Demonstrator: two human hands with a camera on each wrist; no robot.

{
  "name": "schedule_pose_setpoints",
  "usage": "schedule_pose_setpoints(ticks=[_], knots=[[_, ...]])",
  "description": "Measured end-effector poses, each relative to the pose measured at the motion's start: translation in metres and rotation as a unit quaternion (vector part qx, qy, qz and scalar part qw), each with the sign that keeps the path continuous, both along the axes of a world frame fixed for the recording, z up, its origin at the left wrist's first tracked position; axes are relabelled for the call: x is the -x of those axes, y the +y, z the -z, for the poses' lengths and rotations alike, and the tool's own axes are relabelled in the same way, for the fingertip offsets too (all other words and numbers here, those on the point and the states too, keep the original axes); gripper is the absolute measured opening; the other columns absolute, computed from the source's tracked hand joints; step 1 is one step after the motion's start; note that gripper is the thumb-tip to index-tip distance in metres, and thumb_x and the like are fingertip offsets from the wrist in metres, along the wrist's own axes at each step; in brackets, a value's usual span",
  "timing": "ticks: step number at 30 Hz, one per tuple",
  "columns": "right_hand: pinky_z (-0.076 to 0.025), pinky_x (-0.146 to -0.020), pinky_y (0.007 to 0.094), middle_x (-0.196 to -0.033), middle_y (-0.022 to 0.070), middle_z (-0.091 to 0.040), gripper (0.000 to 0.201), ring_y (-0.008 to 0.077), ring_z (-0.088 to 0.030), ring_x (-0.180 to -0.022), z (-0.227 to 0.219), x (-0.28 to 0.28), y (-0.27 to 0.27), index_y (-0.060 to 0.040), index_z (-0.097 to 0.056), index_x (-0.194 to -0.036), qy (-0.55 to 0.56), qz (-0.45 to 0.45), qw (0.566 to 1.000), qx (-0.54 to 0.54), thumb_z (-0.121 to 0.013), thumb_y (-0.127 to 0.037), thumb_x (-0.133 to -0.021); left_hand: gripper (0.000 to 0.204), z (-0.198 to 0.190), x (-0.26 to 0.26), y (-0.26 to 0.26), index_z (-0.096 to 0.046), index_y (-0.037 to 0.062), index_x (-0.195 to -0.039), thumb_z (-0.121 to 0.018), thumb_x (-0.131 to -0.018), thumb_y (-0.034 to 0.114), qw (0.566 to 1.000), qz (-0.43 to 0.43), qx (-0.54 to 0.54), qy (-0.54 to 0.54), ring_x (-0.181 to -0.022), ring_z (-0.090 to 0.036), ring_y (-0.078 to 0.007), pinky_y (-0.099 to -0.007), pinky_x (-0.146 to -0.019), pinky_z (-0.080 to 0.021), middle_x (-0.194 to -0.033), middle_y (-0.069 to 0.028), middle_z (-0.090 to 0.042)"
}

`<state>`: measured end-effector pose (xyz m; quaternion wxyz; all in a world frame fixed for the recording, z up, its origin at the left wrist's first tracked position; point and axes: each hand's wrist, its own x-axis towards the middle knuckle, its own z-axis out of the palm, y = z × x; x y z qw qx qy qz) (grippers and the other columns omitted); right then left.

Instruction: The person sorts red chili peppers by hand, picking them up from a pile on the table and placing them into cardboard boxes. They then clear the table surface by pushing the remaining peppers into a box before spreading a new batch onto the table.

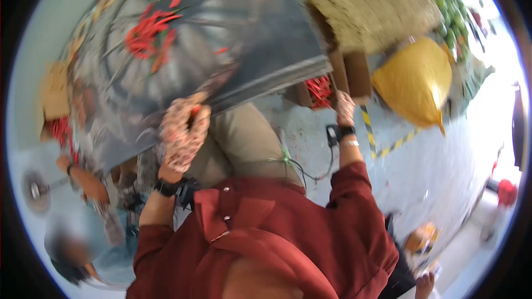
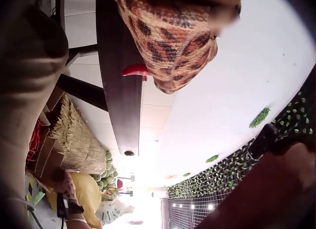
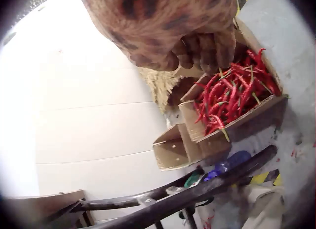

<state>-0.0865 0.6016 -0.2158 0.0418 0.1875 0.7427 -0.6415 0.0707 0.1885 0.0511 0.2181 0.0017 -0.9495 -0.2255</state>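
The left hand point(image 1: 185, 133), in a spotted glove, grips a red chili point(image 1: 195, 111) between thumb and fingers near the table's edge; in the left wrist view the chili point(image 2: 137, 70) pokes out beyond the glove point(image 2: 170, 41). A pile of red chilies point(image 1: 145, 36) lies on the dark table point(image 1: 266, 50). Down to the right, the gloved right hand point(image 1: 344, 108) is at a cardboard box of red chilies point(image 1: 318, 91). The right wrist view shows the hand's point(image 3: 168, 27) fingers loosely bent above the chilies point(image 3: 232, 93), with nothing clearly held.
An open cardboard box point(image 1: 357, 75) stands beside the chili box. Farther right are a woven mat roll point(image 1: 382, 14), a yellow sack point(image 1: 418, 80) and green produce point(image 1: 451, 19). Another person point(image 1: 91, 238) sits at lower left near a box of chilies point(image 1: 60, 128).
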Motion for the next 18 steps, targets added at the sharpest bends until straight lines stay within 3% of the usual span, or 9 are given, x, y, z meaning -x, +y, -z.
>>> schedule_pose_setpoints(ticks=[1,2,4,7,10,11,13,16,18], knots=[[-0.051,-0.065,0.0276,-0.081,0.0059,-0.067,0.024,0.0148,-0.063,-0.070,-0.011,0.000,0.001,-0.0016,-0.066,-0.096,0.223,-0.110,0.954,-0.168,-0.056,-0.022,-0.092,0.025,0.007,-0.004,-0.007,-0.061,0.0060,-0.105,-0.067,-0.083,0.016,1.000,0.018,-0.006,-0.008,-0.095,-0.058,-0.0279,-0.0379,-0.083,-0.047,-0.104,-0.0119,-0.060],[-0.051,-0.063,0.0270,-0.081,0.0027,-0.067,0.025,0.0118,-0.062,-0.070,-0.042,0.001,-0.013,-0.0041,-0.067,-0.095,0.038,0.021,0.991,0.128,-0.056,-0.026,-0.093,0.023,0.003,0.005,-0.006,-0.061,0.0062,-0.104,-0.066,-0.084,0.015,0.998,0.043,-0.016,0.049,-0.087,-0.060,-0.0245,-0.0343,-0.076,-0.049,-0.099,-0.0091,-0.063],[-0.046,-0.057,0.0225,-0.079,0.0006,-0.066,0.026,0.0080,-0.059,-0.066,-0.093,0.019,-0.030,-0.0062,-0.067,-0.093,0.043,0.043,0.997,0.046,-0.056,-0.030,-0.093,0.022,-0.011,0.016,0.000,-0.063,0.0062,-0.104,-0.065,-0.084,0.013,0.994,0.067,-0.045,0.077,-0.076,-0.062,-0.0231,-0.0318,-0.067,-0.050,-0.092,-0.0075,-0.065],[-0.041,-0.052,0.0216,-0.070,-0.0032,-0.058,0.024,0.0066,-0.050,-0.058,-0.179,0.034,-0.062,-0.0074,-0.065,-0.088,0.124,0.024,0.986,0.110,-0.054,-0.027,-0.095,0.023,-0.029,0.008,-0.003,-0.064,0.0059,-0.106,-0.065,-0.084,0.013,0.991,0.021,-0.132,0.002,-0.078,-0.062,-0.0247,-0.0325,-0.069,-0.050,-0.093,-0.0082,-0.063],[-0.041,-0.051,0.0217,-0.072,-0.0022,-0.059,0.019,0.0072,-0.051,-0.059,-0.251,0.036,-0.100,-0.0079,-0.064,-0.088,0.252,-0.042,0.966,0.046,-0.055,-0.023,-0.094,0.026,-0.060,0.010,-0.014,-0.064,0.0040,-0.109,-0.063,-0.085,0.014,0.951,-0.036,-0.296,-0.083,-0.077,-0.055,-0.0148,-0.0285,-0.070,-0.047,-0.091,-0.0086,-0.061],[-0.042,-0.052,0.0219,-0.074,-0.0014,-0.060,0.016,0.0075,-0.052,-0.060,-0.270,0.034,-0.112,-0.0081,-0.064,-0.089,0.330,-0.106,0.937,-0.045,-0.055,-0.021,-0.093,0.025,-0.059,0.014,-0.025,-0.064,0.0045,-0.109,-0.062,-0.086,0.014,0.963,-0.035,-0.263,-0.039,-0.078,-0.056,-0.0156,-0.0287,-0.072,-0.046,-0.092,-0.0085,-0.060],[-0.042,-0.052,0.0222,-0.076,-0.0007,-0.061,0.015,0.0078,-0.053,-0.061,-0.311,0.017,-0.151,-0.0078,-0.064,-0.091,0.266,-0.120,0.956,0.001,-0.056,-0.020,-0.093,0.024,-0.072,0.021,-0.042,-0.063,0.0059,-0.109,-0.061,-0.087,0.015,0.978,-0.052,-0.203,-0.012,-0.084,-0.058,-0.0193,-0.0315,-0.075,-0.047,-0.094,-0.0102,-0.061],[-0.041,-0.052,0.0215,-0.077,-0.0004,-0.061,0.017,0.0067,-0.053,-0.062,-0.291,0.019,-0.191,-0.0064,-0.065,-0.093,0.270,-0.154,0.950,-0.026,-0.056,-0.021,-0.092,0.023,-0.068,0.045,-0.075,-0.063,0.0069,-0.109,-0.061,-0.087,0.017,0.996,-0.035,-0.053,0.069,-0.088,-0.059,-0.0242,-0.0353,-0.078,-0.047,-0.096,-0.0119,-0.061],[-0.044,-0.056,0.0243,-0.072,0.0012,-0.061,0.017,0.0110,-0.056,-0.061,-0.295,0.011,-0.214,-0.0051,-0.066,-0.092,0.271,-0.253,0.928,-0.030,-0.058,-0.020,-0.091,0.026,-0.074,0.052,-0.090,-0.064,0.0076,-0.111,-0.061,-0.088,0.020,0.988,-0.064,-0.127,0.061,-0.092,-0.059,-0.0284,-0.0379,-0.082,-0.047,-0.099,-0.0136,-0.062]])
